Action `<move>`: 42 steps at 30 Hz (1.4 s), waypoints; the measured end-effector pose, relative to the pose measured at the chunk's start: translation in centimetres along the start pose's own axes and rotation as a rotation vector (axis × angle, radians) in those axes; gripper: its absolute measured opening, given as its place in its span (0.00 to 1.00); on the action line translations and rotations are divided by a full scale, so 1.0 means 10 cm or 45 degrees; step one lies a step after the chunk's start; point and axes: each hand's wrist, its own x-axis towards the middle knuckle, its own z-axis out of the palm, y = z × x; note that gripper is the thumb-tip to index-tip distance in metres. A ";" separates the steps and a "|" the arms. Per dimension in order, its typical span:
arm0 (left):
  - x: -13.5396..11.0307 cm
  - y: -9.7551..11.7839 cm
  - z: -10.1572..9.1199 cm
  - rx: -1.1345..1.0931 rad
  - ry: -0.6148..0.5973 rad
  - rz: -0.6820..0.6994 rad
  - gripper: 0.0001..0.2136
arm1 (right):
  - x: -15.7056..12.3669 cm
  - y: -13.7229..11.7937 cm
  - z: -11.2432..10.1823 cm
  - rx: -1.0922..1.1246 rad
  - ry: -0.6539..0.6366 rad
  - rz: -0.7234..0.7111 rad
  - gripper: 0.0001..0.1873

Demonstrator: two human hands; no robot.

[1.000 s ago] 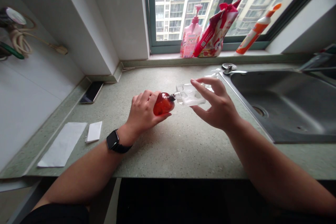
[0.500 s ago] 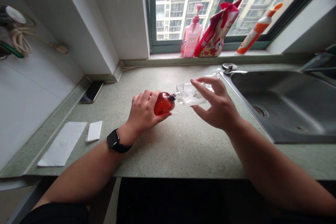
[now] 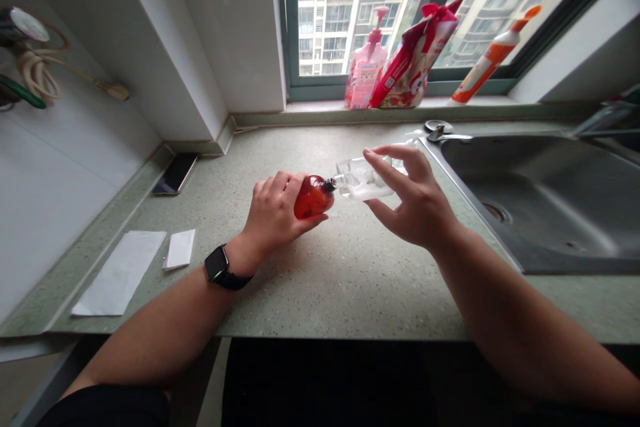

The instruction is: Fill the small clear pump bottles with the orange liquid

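Gripping red bottle (image 3: pixel 314 198) with left hand (image 3: pixel 275 210), clear bottle (image 3: pixel 356 179) between thumb and fingers of right hand (image 3: pixel 423 203), neck to neck over counter (image 3: pixel 320 287). Holding same pose as a second ago, keeping necks aligned.

You have two bare hands (image 3: pixel 273 210) (image 3: pixel 419 205), one rounded translucent red bottle (image 3: pixel 314 197), one clear boxy bottle (image 3: pixel 356 181), one pink pump bottle (image 3: pixel 366 73), one orange-and-white bottle (image 3: pixel 485 67), one red printed pouch (image 3: pixel 415 63), two white papers (image 3: pixel 120 273) (image 3: pixel 179 249), one black phone (image 3: pixel 175 175).
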 end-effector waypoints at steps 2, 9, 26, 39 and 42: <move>0.00 0.00 0.00 -0.001 -0.001 -0.005 0.40 | 0.00 0.00 0.00 -0.009 -0.006 -0.002 0.51; 0.01 0.01 0.00 -0.025 -0.004 -0.011 0.40 | 0.01 -0.02 -0.01 -0.013 -0.017 0.008 0.51; 0.00 0.01 0.02 -0.041 -0.013 -0.019 0.40 | 0.03 -0.06 -0.02 -0.051 -0.032 0.000 0.52; 0.00 0.01 0.02 -0.053 -0.021 -0.032 0.40 | 0.04 -0.09 -0.04 -0.083 -0.072 0.036 0.53; 0.00 0.01 0.02 -0.055 -0.019 -0.031 0.40 | 0.05 -0.08 -0.04 -0.091 -0.070 0.025 0.53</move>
